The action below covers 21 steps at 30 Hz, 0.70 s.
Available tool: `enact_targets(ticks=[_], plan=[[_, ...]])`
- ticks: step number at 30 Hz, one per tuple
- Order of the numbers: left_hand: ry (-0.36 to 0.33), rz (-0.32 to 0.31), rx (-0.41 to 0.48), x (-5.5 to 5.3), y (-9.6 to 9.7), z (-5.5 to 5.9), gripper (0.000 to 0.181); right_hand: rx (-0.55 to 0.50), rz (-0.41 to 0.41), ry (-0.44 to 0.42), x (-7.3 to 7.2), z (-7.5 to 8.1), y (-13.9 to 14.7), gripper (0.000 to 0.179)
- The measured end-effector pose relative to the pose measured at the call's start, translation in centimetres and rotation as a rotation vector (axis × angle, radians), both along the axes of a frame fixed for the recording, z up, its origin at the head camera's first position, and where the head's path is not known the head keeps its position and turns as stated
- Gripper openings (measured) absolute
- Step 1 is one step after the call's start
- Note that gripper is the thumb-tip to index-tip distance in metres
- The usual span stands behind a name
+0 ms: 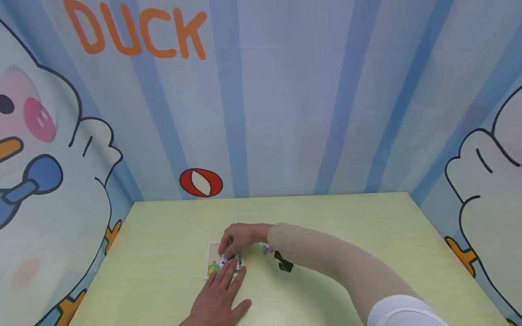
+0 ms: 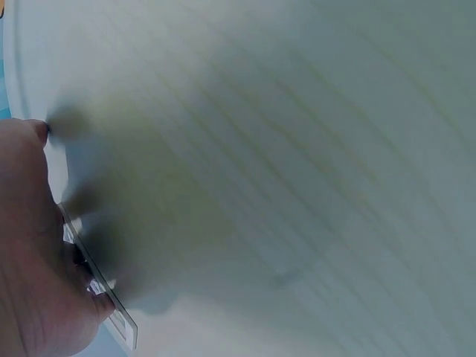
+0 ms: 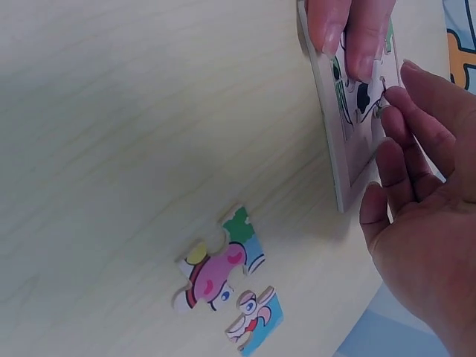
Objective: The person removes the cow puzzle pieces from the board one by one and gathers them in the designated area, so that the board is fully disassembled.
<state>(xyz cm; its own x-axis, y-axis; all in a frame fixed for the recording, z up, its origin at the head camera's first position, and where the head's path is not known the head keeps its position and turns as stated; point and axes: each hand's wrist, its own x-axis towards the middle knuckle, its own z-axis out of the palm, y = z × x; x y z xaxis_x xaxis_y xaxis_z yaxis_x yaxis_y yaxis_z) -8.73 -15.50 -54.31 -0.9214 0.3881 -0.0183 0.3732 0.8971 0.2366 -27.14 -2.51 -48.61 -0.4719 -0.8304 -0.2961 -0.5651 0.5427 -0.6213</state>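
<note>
A small jigsaw puzzle board point(image 1: 214, 250) with a pale frame lies on the table. Pieces with green, black and white printing sit inside it. My left hand point(image 1: 218, 294) reaches in from the front, its straight fingertips resting on the pieces. From the far right, my right hand point(image 1: 241, 237) bends over the board's top side. In the right wrist view its curled thumb and index fingertip pinch at the edge of a black-and-white puzzle piece point(image 3: 363, 97), partly hidden by fingers. In the left wrist view the board point(image 2: 123, 331) shows only edge-on beside my left hand.
Loose on the table beside the board lie a pink-faced puzzle piece group point(image 3: 216, 274) and a smaller piece point(image 3: 256, 316) printed red, white and blue. A black item point(image 1: 283, 261) shows at my right sleeve. A striped blue backdrop point(image 1: 285, 113) rises behind the table point(image 1: 346, 217).
</note>
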Motion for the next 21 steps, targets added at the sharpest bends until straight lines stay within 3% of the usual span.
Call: enact_targets(ticks=[12, 21], plan=[[0.024, -0.006, 0.029, 0.03, -0.14, -0.38, 0.081, -0.042, -0.023, -0.043, -0.15, -0.38, -0.14, 0.01], [0.037, -0.007, 0.041, 0.08, -0.15, -0.29, 0.08, -0.057, 0.041, 0.029, -0.37, -0.39, -0.2, 0.006]])
